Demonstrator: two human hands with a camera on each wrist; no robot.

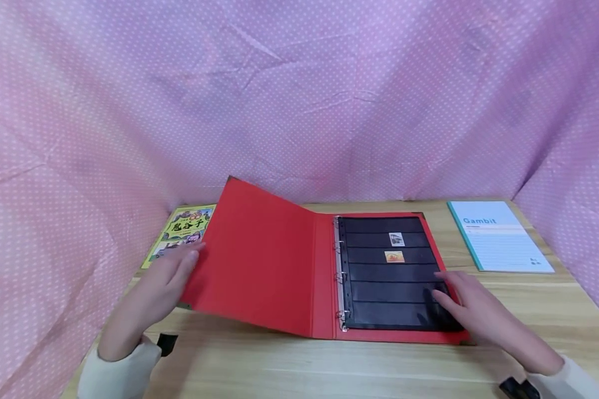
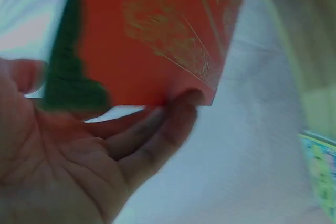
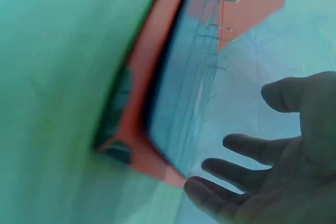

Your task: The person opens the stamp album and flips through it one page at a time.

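Note:
A red stamp album [image 1: 259, 252] lies spread on the table, its left cover raised at a slant. My left hand [image 1: 172, 274] is at that cover's outer edge; in the left wrist view its fingers [image 2: 152, 145] touch the gold-printed outside, while the thumb passes behind the edge. On the right half, a black stamp page [image 1: 386, 291] with clear strips sits in metal rings [image 1: 340, 275]. Two small stamps show there, a grey one [image 1: 396, 239] and an orange one [image 1: 394, 256]. Beside the album's right edge, my right hand [image 1: 471, 299] has its fingers loosely spread, holding nothing.
A yellow illustrated book [image 1: 182, 224] lies at the left, partly hidden by the raised cover. To the right is a pale blue notebook [image 1: 504, 235] marked "Gambit". Pink dotted cloth [image 1: 299, 100] hangs behind the wooden table [image 1: 279, 366].

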